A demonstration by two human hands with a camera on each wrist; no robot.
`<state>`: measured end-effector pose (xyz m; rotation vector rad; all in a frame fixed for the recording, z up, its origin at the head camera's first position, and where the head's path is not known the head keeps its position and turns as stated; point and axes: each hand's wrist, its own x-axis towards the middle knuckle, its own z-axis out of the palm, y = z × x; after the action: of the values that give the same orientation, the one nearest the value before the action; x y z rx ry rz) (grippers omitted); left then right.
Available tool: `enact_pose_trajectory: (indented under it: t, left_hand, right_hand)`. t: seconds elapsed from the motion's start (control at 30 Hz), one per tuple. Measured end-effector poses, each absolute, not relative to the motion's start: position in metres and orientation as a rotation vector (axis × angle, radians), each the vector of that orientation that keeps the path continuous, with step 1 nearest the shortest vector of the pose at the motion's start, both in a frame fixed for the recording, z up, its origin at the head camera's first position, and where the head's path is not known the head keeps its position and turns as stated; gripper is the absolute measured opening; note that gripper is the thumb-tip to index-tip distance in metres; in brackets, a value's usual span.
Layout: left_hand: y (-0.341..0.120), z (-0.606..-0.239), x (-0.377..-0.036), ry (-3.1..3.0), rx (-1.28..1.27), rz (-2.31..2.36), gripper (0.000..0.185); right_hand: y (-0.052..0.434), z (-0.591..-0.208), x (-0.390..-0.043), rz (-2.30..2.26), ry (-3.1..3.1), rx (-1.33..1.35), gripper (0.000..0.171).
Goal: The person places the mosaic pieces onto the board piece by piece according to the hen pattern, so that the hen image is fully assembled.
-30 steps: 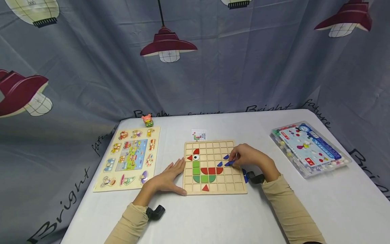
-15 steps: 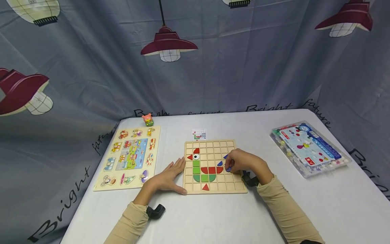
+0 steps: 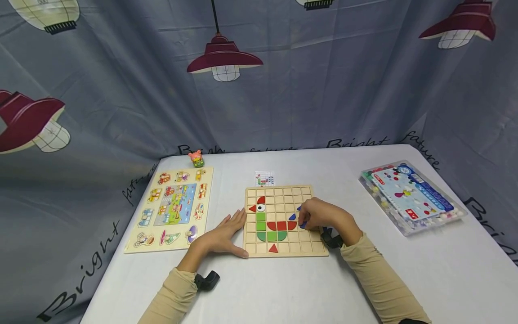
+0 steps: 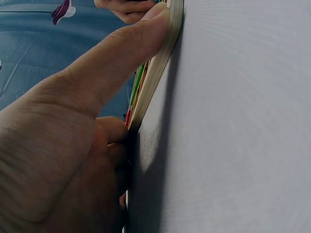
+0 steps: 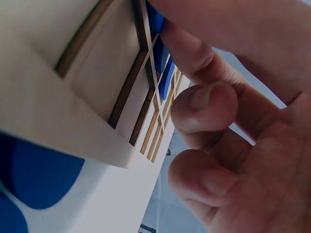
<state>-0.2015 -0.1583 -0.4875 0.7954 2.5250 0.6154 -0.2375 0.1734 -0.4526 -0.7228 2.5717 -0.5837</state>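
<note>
A wooden grid board [image 3: 279, 252] lies mid-table with red, green and blue pieces set in it. They form a bird-like figure with a round eye piece [image 3: 261, 208]. Along the board's left edge rests my left hand [image 3: 221, 236], fingers spread and thumb at the near corner; the left wrist view has the thumb [image 4: 121, 58] against the board's side. My right hand [image 3: 323, 213] pinches a blue curved piece [image 3: 302, 226] at a cell right of the red row, its fingertips partly covering it. Another blue piece [image 3: 292, 217] sits just up and left.
Behind the board lies a small pattern card [image 3: 264, 178]. A picture puzzle board [image 3: 133, 238] is on the left, near a pink-headed figurine [image 3: 196, 159]. At right stands a clear box [image 3: 413, 198] of beads. Loose blue pieces [image 5: 43, 170] lie beside the board's right edge.
My right hand has moved slightly down and left with the blue piece, to a cell beside the red row. Over the last half second it has barely moved. The left hand stays put.
</note>
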Motion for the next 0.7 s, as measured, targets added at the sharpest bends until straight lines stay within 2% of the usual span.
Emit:
enact_pose_trajectory:
  t: [0.7]
  left_hand:
    - [-0.1586,-0.4878,-0.2017,2.527,0.801,0.624,0.121]
  right_hand:
    - [0.1712,-0.4483,-0.2331,-0.584,2.577,-0.704,0.016]
